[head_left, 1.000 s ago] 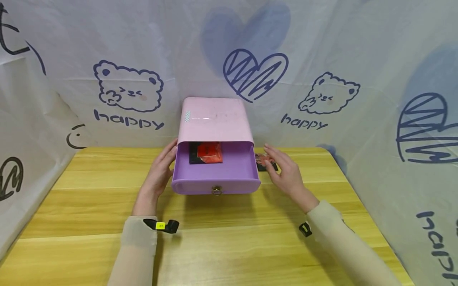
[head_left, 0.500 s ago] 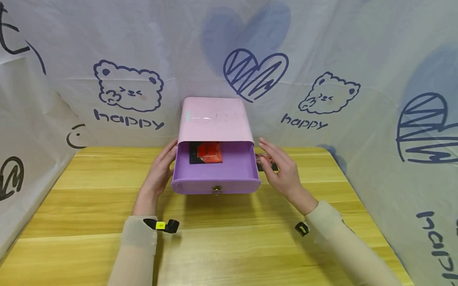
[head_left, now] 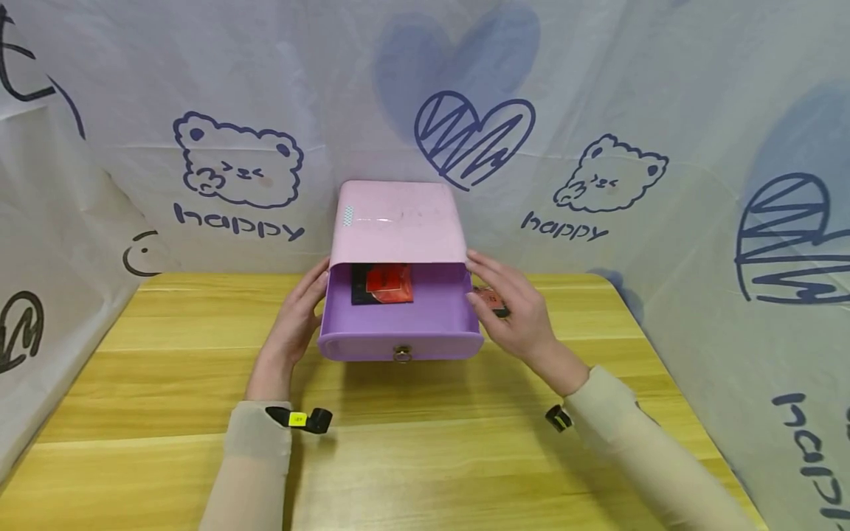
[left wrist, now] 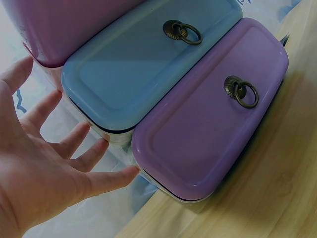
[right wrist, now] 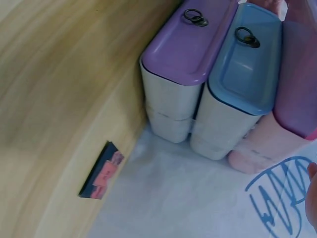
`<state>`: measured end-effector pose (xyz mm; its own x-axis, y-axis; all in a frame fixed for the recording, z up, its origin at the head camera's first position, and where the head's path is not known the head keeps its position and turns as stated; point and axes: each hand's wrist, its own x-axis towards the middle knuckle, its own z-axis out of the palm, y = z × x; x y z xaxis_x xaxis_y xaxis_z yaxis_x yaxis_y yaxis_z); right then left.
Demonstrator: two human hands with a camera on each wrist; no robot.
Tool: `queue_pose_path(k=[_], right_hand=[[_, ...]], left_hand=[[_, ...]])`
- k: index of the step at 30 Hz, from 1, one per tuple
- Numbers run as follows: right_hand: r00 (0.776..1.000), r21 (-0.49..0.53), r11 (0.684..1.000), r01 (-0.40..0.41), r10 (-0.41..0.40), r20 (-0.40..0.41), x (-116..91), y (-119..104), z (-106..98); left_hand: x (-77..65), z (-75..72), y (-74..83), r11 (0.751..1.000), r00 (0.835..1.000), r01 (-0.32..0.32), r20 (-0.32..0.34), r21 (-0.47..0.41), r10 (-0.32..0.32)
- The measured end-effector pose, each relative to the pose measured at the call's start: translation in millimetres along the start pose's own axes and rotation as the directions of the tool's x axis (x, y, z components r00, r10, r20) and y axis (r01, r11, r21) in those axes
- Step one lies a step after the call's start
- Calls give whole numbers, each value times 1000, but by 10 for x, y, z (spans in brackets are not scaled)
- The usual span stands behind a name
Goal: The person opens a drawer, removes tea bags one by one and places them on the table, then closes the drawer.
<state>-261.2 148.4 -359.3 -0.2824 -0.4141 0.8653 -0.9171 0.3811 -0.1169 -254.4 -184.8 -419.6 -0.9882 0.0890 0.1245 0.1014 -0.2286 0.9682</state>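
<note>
A pink-cased drawer unit [head_left: 398, 221] stands against the back, its top purple drawer [head_left: 358, 346] pulled out. Inside that drawer lies a red and black packet [head_left: 389, 284]. My left hand [head_left: 288, 328] rests along the unit's left side, fingers spread and fingertips at the casings in the left wrist view. On the other side my right hand [head_left: 521, 317] has its extended fingertips right at the casing's front edge and the drawer's side wall. Beyond its fingers a second red and black packet [right wrist: 103, 172] lies on the table, partly hidden in the head view.
Below the pulled-out drawer, a blue drawer [left wrist: 133, 64] and a lower purple drawer [left wrist: 198, 129] are closed, each with a ring pull. The wooden table [head_left: 412, 457] reaches back to a white cloth [head_left: 372, 88] with drawn bears and hearts.
My right hand has moved left, from over the packet on the table to the side of the drawer unit. My left hand and the drawer have stayed put.
</note>
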Motion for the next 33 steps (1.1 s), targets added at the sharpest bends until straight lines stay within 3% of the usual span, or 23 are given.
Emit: queue_pose_path(k=[9,15,19,25,33], right_hand=[[992,44,997,69,-73,99,172,-53,-11],[970,55,993,101,-111,215,292,-84,-31],[948,50,993,107,-117,298,369,-106,-42],[896,79,989,121,-143,420,475,-123,-31],[843,80,986,144,-165,512,582,-153,29]], left_hand=[[5,-11,-9,1000,1000,2,-2,4,-2],[5,-13,-7,1000,1000,2,1,9,-2],[7,-18,-9,1000,1000,1,0,15,-1],[6,-23,-4,1000,1000,-5,-2,13,5],[11,-30,-14,1000,1000,-6,6,11,6]])
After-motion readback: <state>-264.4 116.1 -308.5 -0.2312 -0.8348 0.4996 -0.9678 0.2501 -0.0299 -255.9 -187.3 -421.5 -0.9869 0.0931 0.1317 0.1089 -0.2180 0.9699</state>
